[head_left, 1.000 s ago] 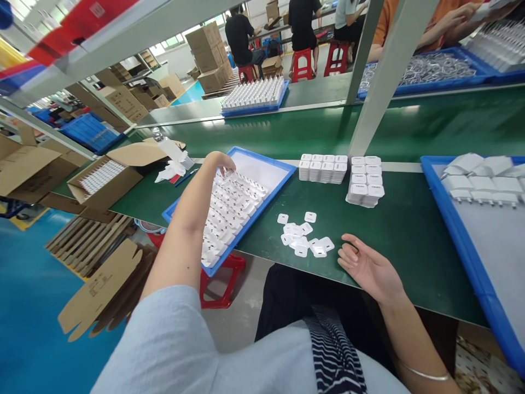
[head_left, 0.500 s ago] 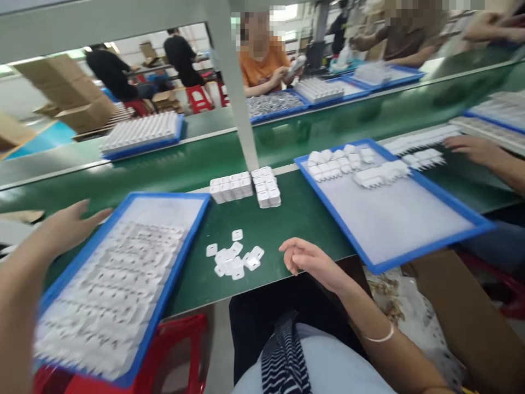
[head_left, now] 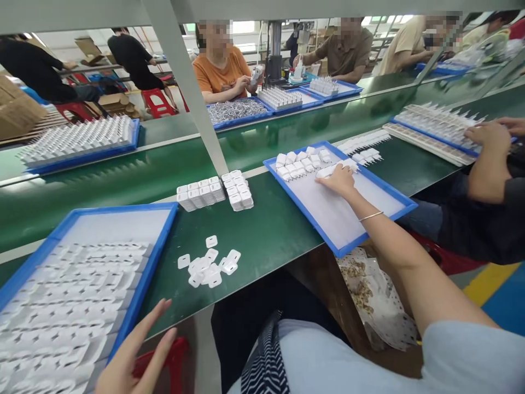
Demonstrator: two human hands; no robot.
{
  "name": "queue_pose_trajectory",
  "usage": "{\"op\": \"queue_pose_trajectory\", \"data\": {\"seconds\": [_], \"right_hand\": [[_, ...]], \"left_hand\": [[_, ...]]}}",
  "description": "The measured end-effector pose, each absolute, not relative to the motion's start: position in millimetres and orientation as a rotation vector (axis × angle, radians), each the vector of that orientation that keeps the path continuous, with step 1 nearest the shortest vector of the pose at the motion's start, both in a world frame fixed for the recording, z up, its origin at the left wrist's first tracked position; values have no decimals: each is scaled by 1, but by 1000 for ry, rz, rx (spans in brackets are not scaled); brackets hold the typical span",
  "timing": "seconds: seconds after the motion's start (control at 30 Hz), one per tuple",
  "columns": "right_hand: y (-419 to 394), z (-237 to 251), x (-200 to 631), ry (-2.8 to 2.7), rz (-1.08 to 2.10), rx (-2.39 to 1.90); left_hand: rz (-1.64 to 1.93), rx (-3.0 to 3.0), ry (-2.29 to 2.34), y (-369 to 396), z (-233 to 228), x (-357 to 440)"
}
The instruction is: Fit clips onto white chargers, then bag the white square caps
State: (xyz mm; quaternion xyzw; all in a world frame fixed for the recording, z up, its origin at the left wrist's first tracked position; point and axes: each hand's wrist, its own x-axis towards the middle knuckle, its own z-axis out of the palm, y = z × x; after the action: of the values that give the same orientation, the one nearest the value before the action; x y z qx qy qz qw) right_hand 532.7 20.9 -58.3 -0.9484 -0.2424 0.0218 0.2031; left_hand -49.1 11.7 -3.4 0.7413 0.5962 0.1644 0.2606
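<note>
The left hand (head_left: 135,355) hung open at the table's near edge, fingers spread and holding nothing, just beside the corner of the left blue tray (head_left: 159,241) filled with white parts. Beyond its fingertips and to their right lay a loose heap of small white square caps (head_left: 209,265), and farther off stood stacked white chargers (head_left: 215,191). The right hand (head_left: 338,180) lay palm down in the right blue tray (head_left: 369,186), fingers narrowly together on a row of white chargers (head_left: 303,161); whether they gripped one could not be told.

Right hand (head_left: 339,180) reaches forward (palm down); left hand (head_left: 135,355) open, fingers spread.
</note>
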Motion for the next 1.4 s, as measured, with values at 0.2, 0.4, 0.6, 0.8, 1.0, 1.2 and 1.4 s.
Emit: {"op": "queue_pose_trajectory", "data": {"seconds": [0.2, 0.4, 0.6, 0.8, 1.0, 1.2, 1.4], "right_hand": [[30, -66, 526, -620, 16, -2662], [38, -66, 520, -605, -29, -2673], [27, -57, 494, -772, -24, -2631], [4, -51, 435, -1198, -31, -2440], [-22, -44, 378, -1221, -71, -2230], [-43, -58, 282, -1154, 109, -1690], [-48, -75, 236, -1014, 374, -1392]], "left_hand": [[450, 1868, 1394, -3, -29, -12], [379, 1846, 1164, -14, -51, 23], [371, 1669, 940, -17, -54, 52], [544, 1363, 806, 1, -71, 114], [521, 1076, 641, 3, -79, 175], [848, 1043, 541, -17, -67, 194], [1258, 1192, 631, -18, -47, 161]]}}
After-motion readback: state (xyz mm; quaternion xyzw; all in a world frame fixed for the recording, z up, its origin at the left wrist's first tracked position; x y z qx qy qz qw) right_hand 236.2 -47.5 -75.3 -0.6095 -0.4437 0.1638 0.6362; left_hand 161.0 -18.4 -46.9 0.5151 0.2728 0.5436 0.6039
